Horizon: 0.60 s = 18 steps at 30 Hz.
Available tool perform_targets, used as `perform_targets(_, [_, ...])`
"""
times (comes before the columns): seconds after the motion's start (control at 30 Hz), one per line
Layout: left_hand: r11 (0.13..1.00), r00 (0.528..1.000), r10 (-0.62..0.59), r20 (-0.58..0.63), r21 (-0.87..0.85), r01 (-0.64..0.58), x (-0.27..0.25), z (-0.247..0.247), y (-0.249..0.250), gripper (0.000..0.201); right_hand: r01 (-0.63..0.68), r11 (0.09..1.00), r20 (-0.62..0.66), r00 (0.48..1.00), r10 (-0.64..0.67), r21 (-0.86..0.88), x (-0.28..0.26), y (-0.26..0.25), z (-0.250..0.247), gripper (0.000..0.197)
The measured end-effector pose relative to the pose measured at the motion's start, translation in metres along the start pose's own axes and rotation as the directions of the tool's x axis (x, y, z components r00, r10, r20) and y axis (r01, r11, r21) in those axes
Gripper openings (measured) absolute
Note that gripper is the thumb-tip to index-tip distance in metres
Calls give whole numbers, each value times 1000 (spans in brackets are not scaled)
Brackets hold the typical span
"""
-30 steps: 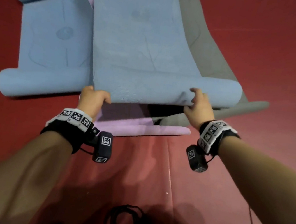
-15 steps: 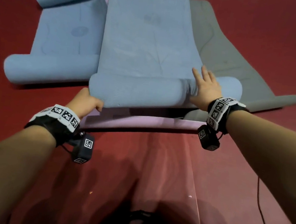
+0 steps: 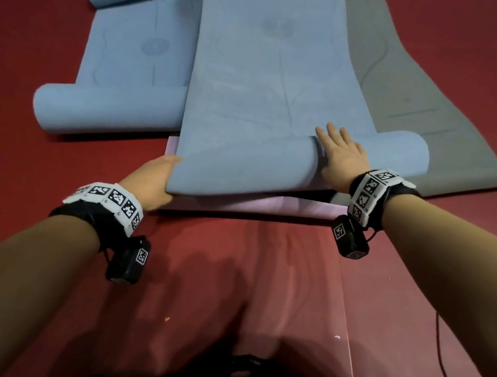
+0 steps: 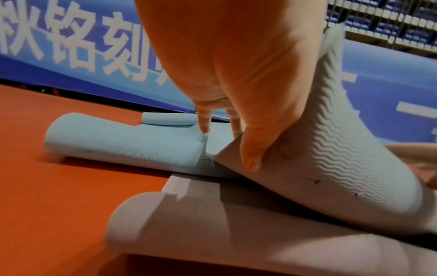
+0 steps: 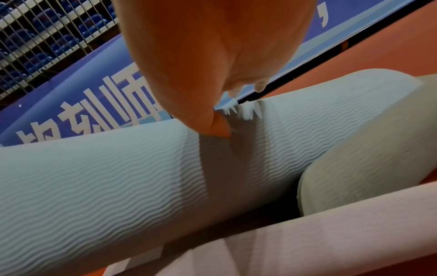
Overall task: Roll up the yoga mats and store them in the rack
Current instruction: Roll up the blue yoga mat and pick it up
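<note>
The left hand [image 3: 150, 183] pinched the blue mat [image 3: 274, 74] corner; the right hand [image 3: 341, 156] pressed flat, fingers spread. Rolling evenly would likely keep edges aligned.

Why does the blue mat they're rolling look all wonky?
The top blue mat is rolled unevenly: under the right hand it is curled over, but by the left hand the corner is lifted and loose. It also lies crooked across the pink mat and grey mat.

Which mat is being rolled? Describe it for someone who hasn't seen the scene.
On the red floor lie overlapping mats. It's the middle blue mat, on top, between another blue mat and a grey mat. Only it has both hands on its near curl.
</note>
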<state>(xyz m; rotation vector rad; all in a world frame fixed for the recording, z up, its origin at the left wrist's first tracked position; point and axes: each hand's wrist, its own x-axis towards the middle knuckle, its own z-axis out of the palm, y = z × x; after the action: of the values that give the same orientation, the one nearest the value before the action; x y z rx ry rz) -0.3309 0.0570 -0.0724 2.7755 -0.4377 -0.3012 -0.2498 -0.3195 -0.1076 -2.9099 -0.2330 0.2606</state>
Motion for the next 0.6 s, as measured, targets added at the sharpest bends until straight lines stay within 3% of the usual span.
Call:
perform_targets(0.07, [987,991,107,80,114,-116,0,6,-6,32,21,1000,47,999,-21,-8,3,-2,3,89])
perform_targets(0.13, [977,986,139,96,151,-152,1,14,-15,30,49,996,58,997,-45,-76,4,-4,5,86])
perform_targets(0.23, [990,995,61,74,120,-69,-8,27,-29,44,54,988,23,998,-52,-143,-1,-3,10,66])
perform_targets(0.3, [998,996,-18,83,58,14,-17,33,-28,29,50,985,1,999,-50,-163,-9,1,14,55])
perform_targets(0.4, [972,968,-232,97,-26,235,-24,34,-17,8,60,986,-4,998,-61,-155,-24,5,20,46])
perform_targets(0.47, [953,952,-293,84,-53,298,-25,35,-13,22,71,986,-6,997,-73,-152,-33,4,18,40])
perform_targets(0.6, [911,921,-389,17,-146,387,-26,27,-4,24,45,979,-31,998,-52,-197,-49,2,5,28])
